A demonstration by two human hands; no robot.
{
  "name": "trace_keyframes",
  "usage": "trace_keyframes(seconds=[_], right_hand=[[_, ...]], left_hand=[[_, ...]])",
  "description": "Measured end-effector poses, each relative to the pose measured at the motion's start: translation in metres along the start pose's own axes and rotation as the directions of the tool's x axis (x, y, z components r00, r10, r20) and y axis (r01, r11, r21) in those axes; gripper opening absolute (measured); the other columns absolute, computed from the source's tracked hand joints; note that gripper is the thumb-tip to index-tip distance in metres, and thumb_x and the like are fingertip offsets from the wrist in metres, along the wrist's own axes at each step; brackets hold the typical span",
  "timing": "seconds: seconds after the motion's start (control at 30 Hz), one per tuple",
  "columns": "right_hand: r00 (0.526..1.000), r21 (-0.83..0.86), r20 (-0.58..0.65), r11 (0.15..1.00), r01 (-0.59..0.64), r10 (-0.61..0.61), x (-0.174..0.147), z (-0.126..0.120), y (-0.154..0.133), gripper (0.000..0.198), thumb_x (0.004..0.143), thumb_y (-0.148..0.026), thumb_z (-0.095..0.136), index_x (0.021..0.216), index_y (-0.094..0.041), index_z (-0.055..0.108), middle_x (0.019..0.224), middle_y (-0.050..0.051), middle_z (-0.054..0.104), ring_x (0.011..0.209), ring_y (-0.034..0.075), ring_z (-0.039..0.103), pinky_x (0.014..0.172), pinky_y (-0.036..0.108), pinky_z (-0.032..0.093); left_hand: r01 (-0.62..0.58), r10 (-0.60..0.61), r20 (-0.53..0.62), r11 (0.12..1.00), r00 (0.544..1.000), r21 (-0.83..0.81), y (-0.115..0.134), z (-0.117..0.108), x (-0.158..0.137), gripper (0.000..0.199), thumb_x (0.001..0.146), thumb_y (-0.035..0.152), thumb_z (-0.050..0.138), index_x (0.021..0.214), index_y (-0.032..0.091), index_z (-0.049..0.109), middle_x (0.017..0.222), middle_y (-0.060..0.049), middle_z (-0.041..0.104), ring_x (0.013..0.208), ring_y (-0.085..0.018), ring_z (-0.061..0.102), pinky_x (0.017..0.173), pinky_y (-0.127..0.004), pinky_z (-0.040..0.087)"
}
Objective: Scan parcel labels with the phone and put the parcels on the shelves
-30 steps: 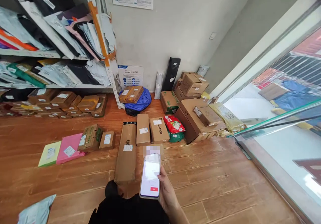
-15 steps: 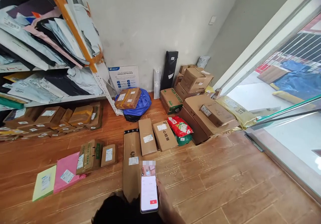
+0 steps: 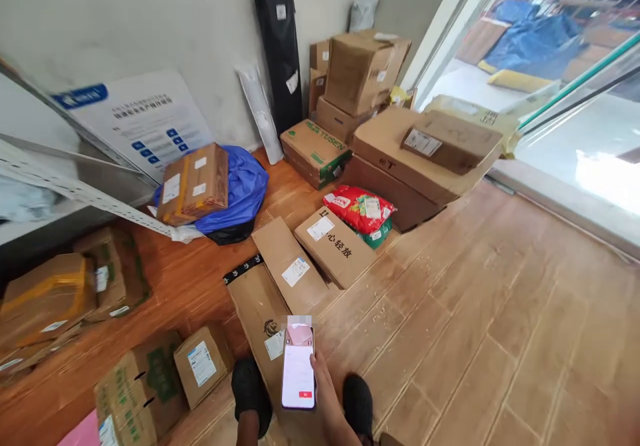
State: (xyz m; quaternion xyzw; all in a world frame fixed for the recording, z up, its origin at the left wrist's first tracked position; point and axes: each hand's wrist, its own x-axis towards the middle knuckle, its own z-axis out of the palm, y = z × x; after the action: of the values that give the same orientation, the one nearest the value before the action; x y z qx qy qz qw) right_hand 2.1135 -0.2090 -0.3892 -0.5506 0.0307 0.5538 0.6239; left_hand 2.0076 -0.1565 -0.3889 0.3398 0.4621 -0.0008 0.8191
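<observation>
My right hand (image 3: 323, 374) is closed around a smartphone (image 3: 299, 379), its thumb along the right edge. A white page with a red button and a small camera picture at the top fills the lit screen. My left hand is out of view. Beneath the phone lies a long flat carton (image 3: 260, 313) with a black taped end, partly hidden by it. Beside that carton lie a narrow labelled carton (image 3: 287, 259) and a flat box (image 3: 345, 249) with black characters. A red plastic package (image 3: 357, 207) rests on a green one (image 3: 377, 236).
My dark shoes (image 3: 251, 393) stand either side of the phone. To the left sit a small box (image 3: 200, 364), a printed carton (image 3: 135, 393) and a white metal rack (image 3: 110, 189). Stacked boxes (image 3: 363, 76) and a large carton (image 3: 385, 186) line the back, near a glass door (image 3: 575, 126).
My view has turned and moved closer to the parcels, and both shoes now show. The phone stays in my right hand; the yellow envelope has left the view.
</observation>
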Motion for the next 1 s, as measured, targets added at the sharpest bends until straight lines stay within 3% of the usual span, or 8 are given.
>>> trace_keyframes(seconds=[0.1, 0.3, 0.4, 0.5, 0.57, 0.7, 0.8, 1.0], right_hand=[[0.993, 0.119, -0.114, 0.993, 0.017, -0.004, 0.047, 0.005, 0.036, 0.049, 0.065, -0.067, 0.072, 0.096, -0.029, 0.068, 0.089, 0.002, 0.076, 0.083, 0.029, 0.071, 0.074, 0.04, 0.055], [0.968, 0.261, -0.243, 0.957, 0.129, -0.064, 0.118, 0.025, 0.075, 0.052, 0.063, -0.063, 0.074, 0.094, -0.022, 0.062, 0.085, 0.001, 0.072, 0.078, 0.023, 0.068, 0.074, 0.036, 0.054], [0.959, 0.285, -0.26, 0.94, 0.188, -0.113, 0.14, 0.036, 0.078, 0.045, 0.068, -0.056, 0.073, 0.094, -0.021, 0.06, 0.085, 0.0, 0.071, 0.077, 0.02, 0.067, 0.071, 0.031, 0.052], [0.957, 0.294, -0.254, 0.931, 0.217, -0.143, 0.156, 0.045, 0.077, 0.044, 0.065, -0.054, 0.075, 0.091, -0.022, 0.061, 0.083, -0.002, 0.071, 0.076, 0.019, 0.066, 0.07, 0.029, 0.051], [0.954, 0.3, -0.253, 0.925, 0.233, -0.158, 0.165, 0.051, 0.074, 0.044, 0.065, -0.054, 0.074, 0.094, -0.023, 0.061, 0.086, -0.002, 0.071, 0.078, 0.018, 0.065, 0.071, 0.029, 0.051], [0.944, 0.313, -0.269, 0.91, 0.272, -0.19, 0.178, 0.06, 0.066, 0.038, 0.07, -0.049, 0.07, 0.097, -0.025, 0.06, 0.095, -0.003, 0.071, 0.086, 0.018, 0.065, 0.079, 0.03, 0.05], [0.937, 0.316, -0.282, 0.903, 0.292, -0.204, 0.182, 0.063, 0.059, 0.034, 0.071, -0.048, 0.069, 0.094, -0.025, 0.059, 0.092, -0.003, 0.071, 0.087, 0.019, 0.065, 0.079, 0.03, 0.051], [0.933, 0.326, -0.299, 0.897, 0.299, -0.202, 0.187, 0.062, 0.05, 0.037, 0.069, -0.05, 0.071, 0.095, -0.026, 0.059, 0.091, -0.004, 0.072, 0.082, 0.018, 0.067, 0.073, 0.029, 0.053]], left_hand=[[0.043, -0.043, 0.005, 0.999, 0.999, -0.029, -0.029, -0.023, 0.054, 0.064, 0.071, 0.07, 0.051, 0.13, 0.066, 0.025, 0.151, 0.013, 0.032, 0.129, -0.049, 0.035, 0.073, -0.061, 0.045], [0.116, -0.11, 0.079, 0.99, 0.991, -0.076, -0.073, -0.055, 0.09, 0.058, 0.084, 0.063, 0.031, 0.14, 0.051, 0.023, 0.156, 0.013, 0.019, 0.135, -0.05, 0.015, 0.079, -0.059, 0.038], [0.099, -0.098, 0.158, 0.995, 0.983, 0.0, -0.077, -0.072, 0.103, 0.06, 0.084, 0.059, 0.036, 0.141, 0.048, 0.026, 0.154, 0.009, 0.027, 0.137, -0.046, 0.017, 0.083, -0.058, 0.04], [0.111, -0.124, 0.224, 0.991, 0.967, 0.073, -0.079, -0.086, 0.11, 0.071, 0.073, 0.058, 0.053, 0.138, 0.057, 0.026, 0.15, 0.007, 0.038, 0.138, -0.042, 0.024, 0.081, -0.06, 0.046], [0.121, -0.139, 0.216, 0.988, 0.966, 0.096, -0.084, -0.089, 0.11, 0.069, 0.072, 0.056, 0.053, 0.136, 0.06, 0.026, 0.146, 0.006, 0.044, 0.137, -0.041, 0.027, 0.08, -0.062, 0.047], [0.07, -0.085, 0.125, 0.991, 0.988, 0.116, -0.104, -0.08, 0.11, 0.051, 0.086, 0.052, 0.032, 0.137, 0.051, 0.035, 0.143, 0.008, 0.046, 0.137, -0.038, 0.024, 0.084, -0.055, 0.042], [0.0, 0.004, -0.019, 0.978, 1.0, 0.209, -0.122, -0.08, 0.115, 0.05, 0.089, 0.047, 0.032, 0.138, 0.041, 0.042, 0.145, 0.006, 0.045, 0.135, -0.039, 0.025, 0.087, -0.05, 0.041], [0.131, 0.035, -0.308, 0.855, 0.951, 0.502, -0.154, -0.091, 0.133, 0.054, 0.088, 0.045, 0.039, 0.137, 0.024, 0.049, 0.144, 0.0, 0.047, 0.132, -0.04, 0.031, 0.083, -0.04, 0.045]])
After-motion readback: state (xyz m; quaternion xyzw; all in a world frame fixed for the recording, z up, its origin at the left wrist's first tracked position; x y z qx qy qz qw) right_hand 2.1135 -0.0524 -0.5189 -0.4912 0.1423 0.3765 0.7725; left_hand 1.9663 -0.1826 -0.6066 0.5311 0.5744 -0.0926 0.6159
